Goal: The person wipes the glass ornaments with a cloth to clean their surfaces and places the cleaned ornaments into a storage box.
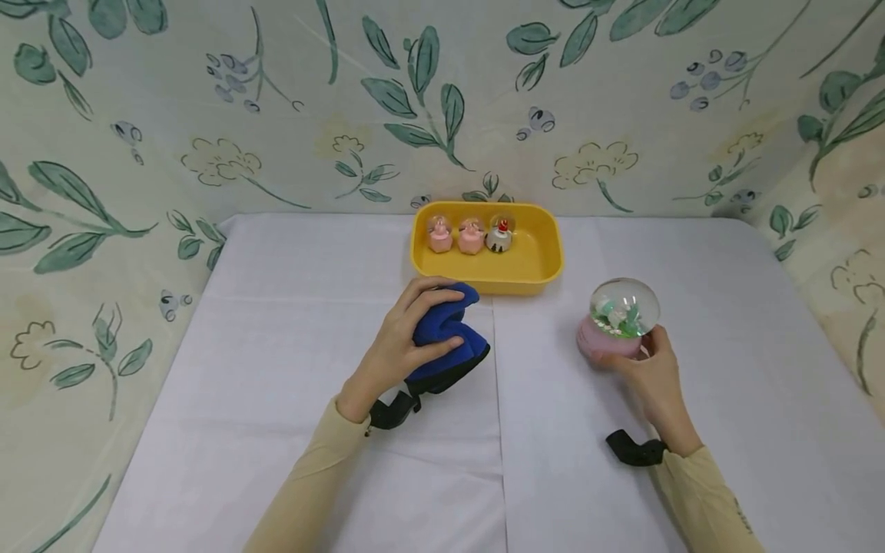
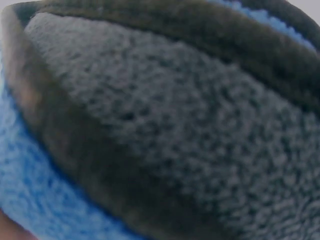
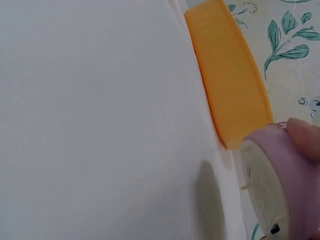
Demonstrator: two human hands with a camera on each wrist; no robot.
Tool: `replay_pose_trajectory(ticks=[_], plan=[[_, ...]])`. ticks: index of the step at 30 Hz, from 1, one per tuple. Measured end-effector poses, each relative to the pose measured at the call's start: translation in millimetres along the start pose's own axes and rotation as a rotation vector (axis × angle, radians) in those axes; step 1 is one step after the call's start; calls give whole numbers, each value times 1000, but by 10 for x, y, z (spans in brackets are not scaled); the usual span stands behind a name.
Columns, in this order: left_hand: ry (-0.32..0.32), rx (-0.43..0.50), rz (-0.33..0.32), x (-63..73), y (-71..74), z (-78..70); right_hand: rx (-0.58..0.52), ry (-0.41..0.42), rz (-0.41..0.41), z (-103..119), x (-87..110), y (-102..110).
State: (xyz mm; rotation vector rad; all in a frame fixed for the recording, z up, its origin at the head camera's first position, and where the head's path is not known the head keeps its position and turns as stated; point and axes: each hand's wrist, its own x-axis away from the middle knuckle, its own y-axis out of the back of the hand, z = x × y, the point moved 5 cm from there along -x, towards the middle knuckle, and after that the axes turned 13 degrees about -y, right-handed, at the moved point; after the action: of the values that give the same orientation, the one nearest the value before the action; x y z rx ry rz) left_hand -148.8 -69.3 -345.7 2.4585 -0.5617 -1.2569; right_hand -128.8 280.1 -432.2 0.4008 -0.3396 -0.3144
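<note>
In the head view my left hand [image 1: 397,338] grips a folded blue cloth [image 1: 442,319] with black edging, in front of the yellow tray. A grey side of the cloth [image 2: 165,100] fills most of the left wrist view. On the right, my right hand [image 1: 653,380] holds a snow globe [image 1: 625,307] by its pink base, with green and white figures inside the clear dome. Its pale underside, with a small switch and a black spot, faces the right wrist camera. A shadow lies on the white cloth beneath the raised globe.
A yellow tray [image 1: 528,257] stands at the table's back edge. Inside, along its left half, sit several small globes: pink ones [image 1: 472,236] and a white one with red [image 1: 499,235]. A white cloth [image 1: 297,330] covers the table; leaf-patterned fabric [image 1: 276,138] hangs behind.
</note>
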Motion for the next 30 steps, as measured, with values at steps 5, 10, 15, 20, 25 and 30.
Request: replay_pose_trajectory(ticks=[5, 10, 15, 20, 25, 30], plan=[[-1, -12, 1, -20, 12, -5, -137, 62, 62, 163, 74, -9], [-13, -19, -10, -30, 23, -13, -320, 102, 147, 334, 179, -39], [-1, -23, -14, -28, 30, -19, -379, 119, 196, 499, 310, -94], [22, -28, -24, -14, 51, -10, -416, 144, 233, 631, 403, -163], [6, -34, -53, -16, 91, -10, -403, 158, 256, 704, 466, -237], [4, -32, -74, -35, 137, -28, -395, 185, 295, 786, 519, -312]])
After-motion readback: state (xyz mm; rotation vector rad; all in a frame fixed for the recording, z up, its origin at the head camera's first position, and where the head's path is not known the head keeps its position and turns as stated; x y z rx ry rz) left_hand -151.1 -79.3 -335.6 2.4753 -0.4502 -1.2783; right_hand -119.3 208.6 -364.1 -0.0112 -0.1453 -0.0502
